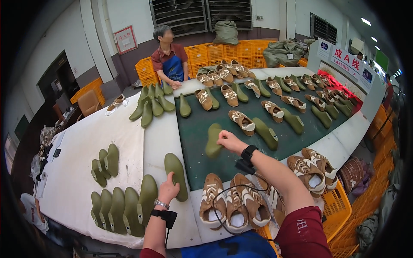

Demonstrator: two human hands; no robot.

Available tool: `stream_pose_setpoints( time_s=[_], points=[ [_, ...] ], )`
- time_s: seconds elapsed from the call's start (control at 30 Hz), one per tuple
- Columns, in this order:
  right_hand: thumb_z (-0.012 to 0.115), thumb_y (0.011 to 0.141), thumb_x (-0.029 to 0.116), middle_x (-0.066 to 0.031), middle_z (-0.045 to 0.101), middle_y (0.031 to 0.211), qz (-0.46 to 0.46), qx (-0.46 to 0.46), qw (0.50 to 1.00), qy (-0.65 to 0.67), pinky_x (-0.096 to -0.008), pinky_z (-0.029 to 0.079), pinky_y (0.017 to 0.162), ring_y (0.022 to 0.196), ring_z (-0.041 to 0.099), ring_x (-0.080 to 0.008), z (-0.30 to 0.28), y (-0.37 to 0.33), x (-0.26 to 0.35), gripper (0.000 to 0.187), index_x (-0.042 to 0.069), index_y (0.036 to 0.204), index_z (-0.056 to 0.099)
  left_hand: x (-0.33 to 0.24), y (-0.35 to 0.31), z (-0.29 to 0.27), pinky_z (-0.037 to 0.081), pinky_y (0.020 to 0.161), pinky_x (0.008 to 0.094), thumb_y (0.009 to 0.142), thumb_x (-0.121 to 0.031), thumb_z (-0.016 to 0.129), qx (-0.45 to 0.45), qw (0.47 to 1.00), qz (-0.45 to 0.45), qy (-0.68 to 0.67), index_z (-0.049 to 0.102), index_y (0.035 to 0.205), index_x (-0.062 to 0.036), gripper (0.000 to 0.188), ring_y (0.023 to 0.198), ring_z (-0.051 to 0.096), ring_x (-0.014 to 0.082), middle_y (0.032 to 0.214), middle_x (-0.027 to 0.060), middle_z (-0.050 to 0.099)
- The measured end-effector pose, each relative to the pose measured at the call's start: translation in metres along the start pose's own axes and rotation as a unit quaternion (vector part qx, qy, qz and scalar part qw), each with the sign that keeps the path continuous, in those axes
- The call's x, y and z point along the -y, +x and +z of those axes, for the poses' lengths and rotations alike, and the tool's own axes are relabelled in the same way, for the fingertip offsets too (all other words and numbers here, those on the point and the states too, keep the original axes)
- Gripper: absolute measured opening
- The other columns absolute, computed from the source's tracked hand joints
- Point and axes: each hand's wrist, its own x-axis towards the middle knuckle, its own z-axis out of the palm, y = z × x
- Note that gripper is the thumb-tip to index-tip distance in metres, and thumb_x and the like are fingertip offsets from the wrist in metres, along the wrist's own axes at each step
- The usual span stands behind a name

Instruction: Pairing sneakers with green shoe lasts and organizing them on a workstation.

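Observation:
My right hand (232, 142) is stretched over the dark green conveyor belt (198, 165), its fingers closed on one end of an olive-green shoe last (212, 148). Nearer to me, my left hand (168, 189) grips another green shoe last (174, 165) at the pale table edge. Beside it, to the left, a row of several green lasts (117, 210) lies on the white cloth. Brown and white sneakers (214, 195) stand close in front of me, below my right forearm. Past my right hand, a sneaker (241, 122) and a loose last (266, 133) rest on the belt.
More sneakers and lasts stand in rows along the belt, and a cluster of lasts (150, 103) sits at its far left corner. Across the table is a person in a blue apron (173, 66). Yellow crates (215, 53) are stacked behind; another crate (340, 208) is at my right.

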Motion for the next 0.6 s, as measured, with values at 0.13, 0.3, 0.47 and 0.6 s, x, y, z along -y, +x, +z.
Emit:
stream_pose_setpoints(
  time_s=[0.13, 0.3, 0.47, 0.6],
  points=[
    [0.055, 0.072, 0.024, -0.0130, 0.062, 0.077, -0.027, 0.069, 0.918, -0.390, -0.0421, 0.047, 0.069, 0.081, 0.061, -0.0335, -0.048, 0.001, -0.015, 0.015, 0.016, 0.085, 0.054, -0.021, 0.059, 0.024, 0.049, 0.065, 0.0469, 0.076, -0.020, 0.053, 0.006, 0.996, 0.058, 0.065, 0.040, 0.126, -0.0117, 0.052, 0.068, 0.061, 0.0385, 0.072, 0.0209, 0.063],
    [0.055, 0.077, 0.020, -0.0106, 0.065, 0.091, 0.044, 0.107, 0.821, -0.560, -0.0401, 0.049, 0.074, 0.087, 0.063, -0.0292, -0.047, -0.011, -0.081, 0.034, 0.020, 0.112, 0.054, -0.050, 0.118, 0.057, 0.050, 0.066, 0.0457, 0.076, -0.016, 0.050, 0.056, 0.988, 0.076, 0.123, 0.043, 0.125, -0.0097, 0.050, 0.073, 0.062, 0.0373, 0.078, 0.0206, 0.064],
    [0.048, 0.081, 0.015, -0.0153, 0.064, 0.086, 0.038, 0.077, 0.831, -0.550, -0.0417, 0.049, 0.071, 0.083, 0.063, -0.0321, -0.047, 0.001, -0.099, 0.031, 0.018, 0.112, 0.051, -0.055, 0.140, 0.084, 0.051, 0.071, 0.0454, 0.077, -0.021, 0.057, 0.067, 0.991, 0.027, 0.109, 0.044, 0.123, -0.0082, 0.050, 0.080, 0.062, 0.0372, 0.084, 0.0234, 0.063],
    [0.048, 0.080, 0.017, -0.0167, 0.063, 0.081, 0.012, 0.072, 0.854, -0.515, -0.0444, 0.047, 0.069, 0.079, 0.062, -0.0348, -0.044, 0.010, -0.117, 0.023, 0.019, 0.103, 0.053, -0.048, 0.159, 0.096, 0.050, 0.071, 0.0470, 0.076, -0.023, 0.059, 0.027, 0.995, 0.023, 0.090, 0.045, 0.121, -0.0060, 0.050, 0.079, 0.061, 0.0389, 0.083, 0.0253, 0.062]
  ],
)
